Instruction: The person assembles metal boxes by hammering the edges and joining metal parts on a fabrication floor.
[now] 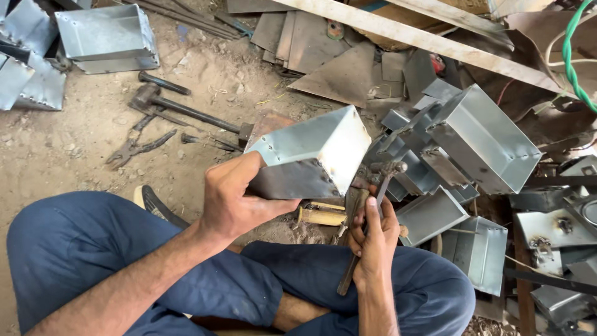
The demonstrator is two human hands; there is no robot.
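Left hand (233, 202) clamped on the lower edge of a riveted sheet-metal box (311, 158), held tilted above the crossed knees in blue trousers (205, 280). Right hand (373, 239) closed around a dark hammer (367, 230), head up beside the box corner. Near by on the dirt floor (56, 149): tongs (138, 146), a sledgehammer (186, 109), more metal boxes (482, 140).

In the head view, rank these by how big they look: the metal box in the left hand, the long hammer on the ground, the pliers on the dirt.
1. metal box, held by the left hand; it is nearest the camera, which inflates it.
2. long hammer: longer end to end but thin, so its place against the box is unsure.
3. pliers: plainly smallest.
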